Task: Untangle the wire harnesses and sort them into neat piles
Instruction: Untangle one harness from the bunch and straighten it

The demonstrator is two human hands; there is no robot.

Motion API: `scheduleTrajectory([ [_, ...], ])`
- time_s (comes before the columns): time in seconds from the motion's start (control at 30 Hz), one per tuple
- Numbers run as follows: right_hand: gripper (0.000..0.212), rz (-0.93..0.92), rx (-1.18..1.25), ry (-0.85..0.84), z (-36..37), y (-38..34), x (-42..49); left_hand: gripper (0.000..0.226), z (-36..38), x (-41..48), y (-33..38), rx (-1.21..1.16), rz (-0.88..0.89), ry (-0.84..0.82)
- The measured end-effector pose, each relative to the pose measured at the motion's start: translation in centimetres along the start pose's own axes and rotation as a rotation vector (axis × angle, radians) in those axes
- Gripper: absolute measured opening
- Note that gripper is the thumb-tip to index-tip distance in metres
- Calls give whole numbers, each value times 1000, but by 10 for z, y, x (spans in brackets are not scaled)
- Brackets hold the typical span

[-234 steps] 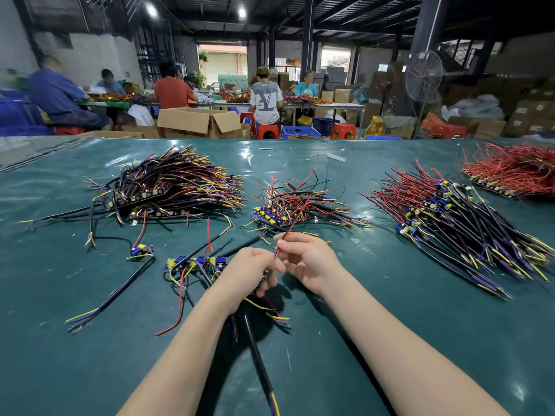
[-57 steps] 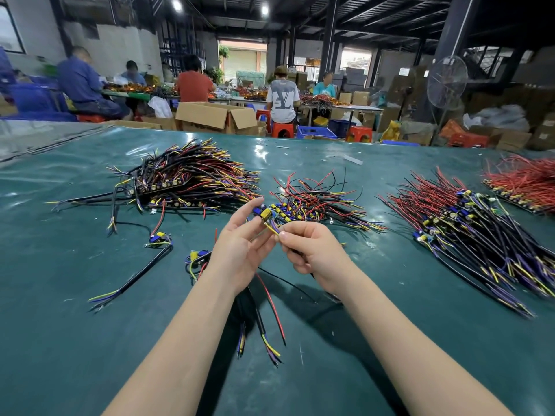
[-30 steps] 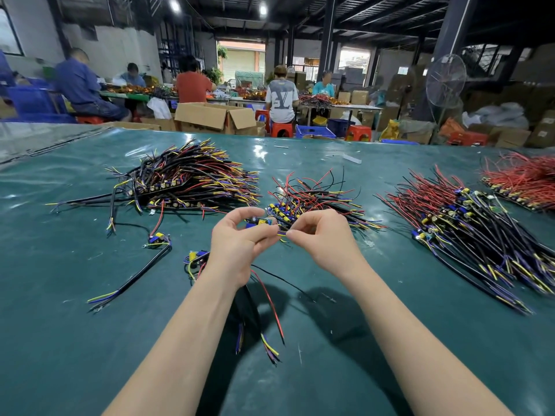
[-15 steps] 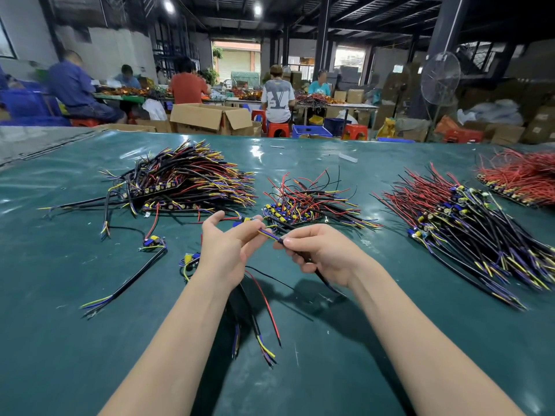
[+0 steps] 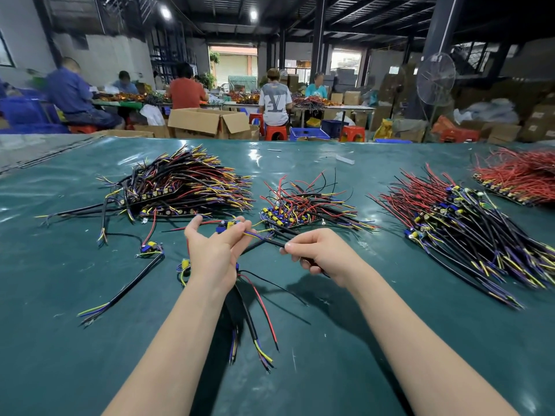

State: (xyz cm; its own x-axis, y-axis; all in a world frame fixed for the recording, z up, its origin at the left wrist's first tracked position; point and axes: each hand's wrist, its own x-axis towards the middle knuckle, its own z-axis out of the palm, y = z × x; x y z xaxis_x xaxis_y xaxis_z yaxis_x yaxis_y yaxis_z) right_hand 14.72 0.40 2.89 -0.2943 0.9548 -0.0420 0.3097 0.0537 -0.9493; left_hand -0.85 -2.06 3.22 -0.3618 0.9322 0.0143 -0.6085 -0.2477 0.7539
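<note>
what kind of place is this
Most likely a wire-harness assembly workshop or small factory. Sorted piles of harnesses lie on a long green table, other workers sit at wire-heaped tables behind, and cardboard boxes stand around. The left hand and right hand hold a harness.

Teal table cover (image 5: pixel 90 355); red wire pile (image 5: pixel 522 175); orange-red stools (image 5: pixel 276 133).
</note>
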Motion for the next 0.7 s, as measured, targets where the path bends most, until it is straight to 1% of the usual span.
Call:
scheduleTrajectory([
  [0.13, 22, 30, -106, 46, -3, 1, 3, 78, 3, -3, -2, 29, 37, -49],
  [0.23, 19, 46, -174, 46, -3, 2, 5, 79, 6, -5, -5, 57, 41, -95],
  [0.33, 22, 40, -211, 106, -2, 5, 9, 78, 5, -4, -5, 47, 42, -103],
  [0.4, 24, 46, -178, 125, -2, 8, 10, 77, 2, -1, -4, 31, 46, -76],
  [0.5, 20, 117, -27, 34, -6, 12, 8, 77, -6, 4, 1, -3, 47, -3],
  [0.57, 19, 130, -16, 18, -10, 11, 7, 76, -8, 7, 3, -35, 47, 22],
  [0.6, 20, 119, -58, 27, -10, 9, 7, 75, -7, 6, 3, -29, 47, 14],
  [0.7, 25, 79, -287, 101, -9, 5, 9, 76, -2, 1, 1, 14, 41, -68],
])
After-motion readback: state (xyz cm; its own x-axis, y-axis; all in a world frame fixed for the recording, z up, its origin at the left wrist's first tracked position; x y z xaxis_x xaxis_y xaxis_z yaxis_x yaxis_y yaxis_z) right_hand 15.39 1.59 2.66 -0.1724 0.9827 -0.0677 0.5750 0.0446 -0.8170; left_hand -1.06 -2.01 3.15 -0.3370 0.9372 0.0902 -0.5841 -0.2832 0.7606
